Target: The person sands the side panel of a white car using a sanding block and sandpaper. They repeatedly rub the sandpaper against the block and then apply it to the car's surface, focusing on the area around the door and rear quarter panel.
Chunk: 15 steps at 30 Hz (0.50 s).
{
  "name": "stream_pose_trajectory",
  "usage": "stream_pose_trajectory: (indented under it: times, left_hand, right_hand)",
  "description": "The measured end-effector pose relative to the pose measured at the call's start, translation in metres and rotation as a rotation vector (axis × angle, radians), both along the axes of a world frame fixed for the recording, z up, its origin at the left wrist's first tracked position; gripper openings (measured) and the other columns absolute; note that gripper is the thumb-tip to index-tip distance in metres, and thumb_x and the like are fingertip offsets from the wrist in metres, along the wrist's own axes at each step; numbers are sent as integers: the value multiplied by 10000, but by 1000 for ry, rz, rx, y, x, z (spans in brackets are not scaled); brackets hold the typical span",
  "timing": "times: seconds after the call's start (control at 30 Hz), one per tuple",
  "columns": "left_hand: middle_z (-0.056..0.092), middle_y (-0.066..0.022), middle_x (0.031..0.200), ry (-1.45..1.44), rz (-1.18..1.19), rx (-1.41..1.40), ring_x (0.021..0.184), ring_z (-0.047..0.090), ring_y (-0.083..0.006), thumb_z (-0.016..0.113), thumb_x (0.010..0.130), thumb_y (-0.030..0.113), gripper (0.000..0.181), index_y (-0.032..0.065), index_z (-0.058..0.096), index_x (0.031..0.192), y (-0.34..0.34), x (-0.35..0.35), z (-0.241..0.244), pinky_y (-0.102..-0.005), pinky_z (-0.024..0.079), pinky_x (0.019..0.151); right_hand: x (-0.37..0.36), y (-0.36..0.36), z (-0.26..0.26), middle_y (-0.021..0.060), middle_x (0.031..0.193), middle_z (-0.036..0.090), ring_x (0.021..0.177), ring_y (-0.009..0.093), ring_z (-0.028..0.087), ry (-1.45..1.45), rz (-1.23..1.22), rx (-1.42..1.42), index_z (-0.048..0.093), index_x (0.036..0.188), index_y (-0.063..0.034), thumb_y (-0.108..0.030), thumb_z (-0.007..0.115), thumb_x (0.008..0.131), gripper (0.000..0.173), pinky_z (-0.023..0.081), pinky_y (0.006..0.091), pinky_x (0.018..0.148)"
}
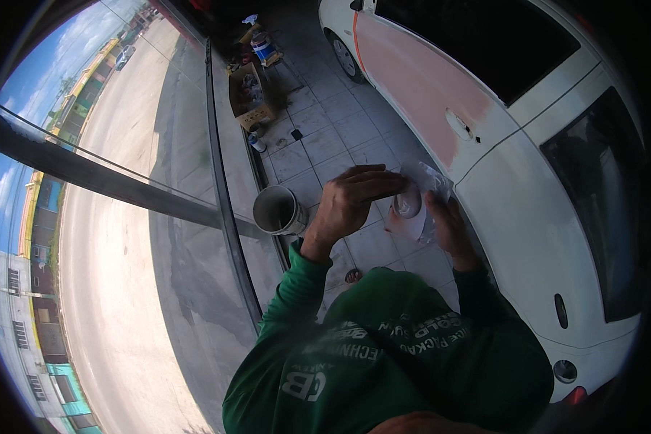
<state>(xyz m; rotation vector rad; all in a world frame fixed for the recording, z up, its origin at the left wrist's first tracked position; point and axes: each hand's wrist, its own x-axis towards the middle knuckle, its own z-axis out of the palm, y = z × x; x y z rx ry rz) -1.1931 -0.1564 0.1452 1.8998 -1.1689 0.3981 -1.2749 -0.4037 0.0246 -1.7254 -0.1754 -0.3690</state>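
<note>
In front of my chest my right hand holds a clear plastic bag, its thumb pressed along the near side. A rounded, pale greyish lump shows within or behind the film. Beneath it is a flat pale piece with pinkish smears, partly covered by the bag. My left hand reaches in from the left, fingers stretched close together, tips at the bag's upper edge. Whether those fingertips pinch the plastic is hidden.
Close on the right stands a white car with a pinkish filler patch on its door. A bucket stands left, by the glass front. Farther off are a cardboard box, a can and a paint tin.
</note>
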Motion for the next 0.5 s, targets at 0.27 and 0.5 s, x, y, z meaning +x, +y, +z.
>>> stream_pose_trajectory:
  times: [0.27, 0.5]
  left_hand:
    - [763, -44, 1169, -96, -45, 115, 1134, 705, -239, 745, 797, 102, 277, 176, 809, 1057, 2, -45, -16, -416, 579, 971]
    - [666, -103, 1362, -72, 28, -162, 1195, 668, -333, 712, 784, -7, 444, 130, 764, 1203, -36, -35, -6, -429, 563, 1003]
  right_hand:
    - [25, -14, 48, 125, 1278, 671, 1149, 258, 678, 341, -13, 1125, 553, 1390, -31, -305, 579, 1056, 433, 551, 422, 1009]
    - [8, 29, 84, 142, 1350, 639, 1166, 253, 668, 212, 300, 1351, 501, 1446, -37, -313, 529, 1082, 457, 563, 443, 1008]
